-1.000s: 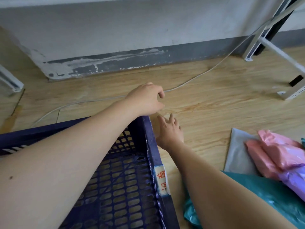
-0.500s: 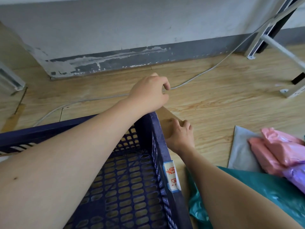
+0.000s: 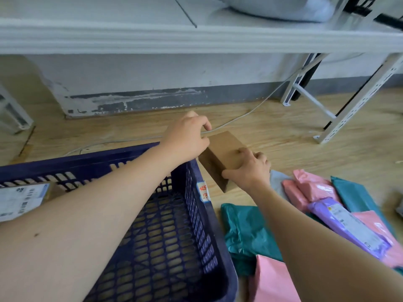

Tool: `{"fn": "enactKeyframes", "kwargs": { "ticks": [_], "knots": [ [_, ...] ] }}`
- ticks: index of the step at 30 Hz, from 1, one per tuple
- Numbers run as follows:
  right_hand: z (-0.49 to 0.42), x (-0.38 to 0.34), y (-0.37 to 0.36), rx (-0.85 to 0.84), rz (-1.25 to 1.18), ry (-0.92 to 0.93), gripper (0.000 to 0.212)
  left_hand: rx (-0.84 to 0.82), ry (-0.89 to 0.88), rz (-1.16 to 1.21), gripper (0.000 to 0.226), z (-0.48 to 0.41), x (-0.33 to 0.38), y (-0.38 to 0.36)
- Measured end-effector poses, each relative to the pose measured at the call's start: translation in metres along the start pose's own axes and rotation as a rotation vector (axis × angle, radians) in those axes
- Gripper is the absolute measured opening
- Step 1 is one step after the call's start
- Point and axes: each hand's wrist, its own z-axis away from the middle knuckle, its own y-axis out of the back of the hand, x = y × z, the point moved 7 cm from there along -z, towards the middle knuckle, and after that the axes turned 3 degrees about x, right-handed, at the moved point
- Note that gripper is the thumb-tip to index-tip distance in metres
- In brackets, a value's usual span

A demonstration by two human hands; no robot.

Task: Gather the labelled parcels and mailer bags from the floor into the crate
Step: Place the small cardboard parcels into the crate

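A brown cardboard parcel (image 3: 224,151) is lifted off the floor just past the far right corner of the dark blue slatted crate (image 3: 196,214). My left hand (image 3: 187,136) grips its far end and my right hand (image 3: 248,168) grips its near end. Inside the crate at the left lies a parcel with a white label (image 3: 19,201). To the right of the crate on the floor lie mailer bags: a teal one (image 3: 246,234), pink ones (image 3: 305,188), a purple one with a label (image 3: 349,225) and a pink one at the bottom (image 3: 274,282).
A white cable (image 3: 239,118) runs along the wooden floor by the wall. A white metal shelf frame (image 3: 340,118) stands at the right, its shelf board (image 3: 196,38) overhead with a grey bag (image 3: 283,7) on it.
Both hands have closed on the brown parcel and raised it off the floor beside the crate corner. The camera has tilted up, showing the shelf.
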Motion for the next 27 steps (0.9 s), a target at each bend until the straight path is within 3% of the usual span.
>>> {"fn": "enactKeyframes", "kwargs": {
  "ticks": [8,18,23,27],
  "knots": [
    [0.077,-0.030,0.088,0.058,-0.007,0.079,0.080,0.002,0.117,0.109,0.036,0.087,0.021,0.060],
    [0.164,-0.091,0.116,0.031,-0.066,0.300,0.082,0.044,0.589,0.418,0.058,0.175,-0.036,0.094],
    [0.200,-0.119,0.108,-0.020,-0.010,0.489,0.087,0.054,0.818,0.791,0.074,0.204,-0.051,0.112],
    [0.221,-0.149,0.105,-0.032,0.056,0.671,0.093,0.005,0.877,1.013,0.067,0.221,-0.063,0.124]
  ]
}}
